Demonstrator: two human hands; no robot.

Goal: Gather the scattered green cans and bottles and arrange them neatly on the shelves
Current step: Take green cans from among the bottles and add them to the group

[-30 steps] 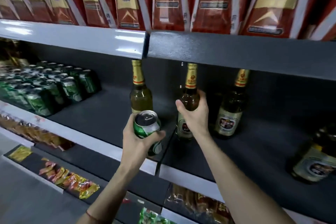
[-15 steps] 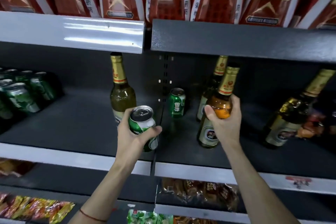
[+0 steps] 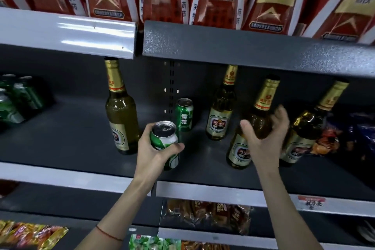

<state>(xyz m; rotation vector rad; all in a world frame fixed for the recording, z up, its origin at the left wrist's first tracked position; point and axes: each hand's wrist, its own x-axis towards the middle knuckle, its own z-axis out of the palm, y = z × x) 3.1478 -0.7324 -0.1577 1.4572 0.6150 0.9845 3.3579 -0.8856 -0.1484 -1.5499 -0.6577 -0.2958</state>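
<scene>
Dark metal shelving fills the view, with snack packets on the low tiers nearest the camera and red cartons along the top. On the middle shelf (image 3: 71, 138), the left hand (image 3: 151, 153) wraps its fingers and thumb round a green can (image 3: 165, 144), held upright above the near edge. To its right the right hand (image 3: 263, 138) is spread, fingers loosely straight and blurred, cupped about a brown bottle (image 3: 246, 132) that stands leaning; whether the palm touches the glass I cannot tell.

Behind the held can, a second green can (image 3: 184, 114) stands alone, upright, near the shelf's middle. It lies straight beyond the left hand and left of the right hand, so either could reach it, the empty right one more readily. A taller bottle (image 3: 121, 107) stands left of it, and a cluster of green cans (image 3: 14, 99) sits far left, likely where the strays belong. Two more bottles stand further right.
</scene>
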